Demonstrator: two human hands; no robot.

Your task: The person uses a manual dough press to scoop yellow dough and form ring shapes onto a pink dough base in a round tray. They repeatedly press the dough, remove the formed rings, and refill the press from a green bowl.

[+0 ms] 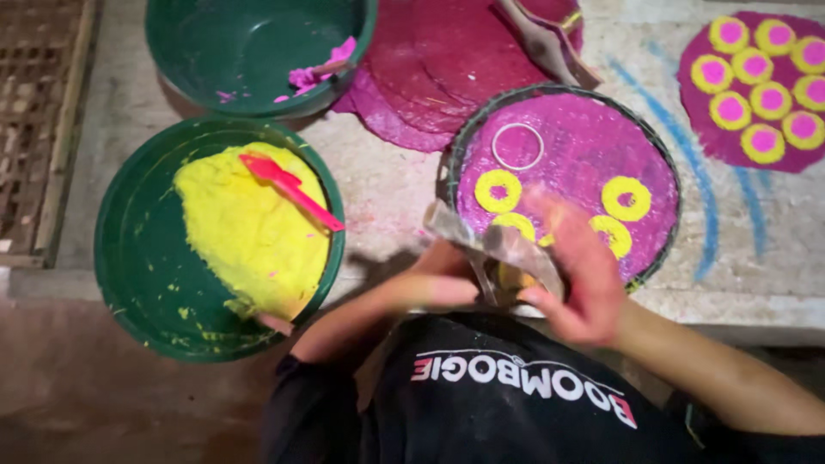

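My left hand point(434, 288) and my right hand point(576, 275) both grip a crumpled clear piping bag point(494, 245) smeared with yellow paste, held at the near edge of a round tray point(451, 163). A magenta disc point(584, 146) lies on that tray, carrying several yellow paste rings point(498, 190) and one thin white ring outline point(517, 146). Motion blurs my right hand.
A green bowl point(129, 275) of yellow paste with a red spatula point(288, 185) sits at the left. Behind it stands a green bowl point(249, 43) with pink paste traces. Stacked magenta discs point(438, 60) lie at the top. At the right is a magenta disc with several yellow-and-pink circles point(760, 86).
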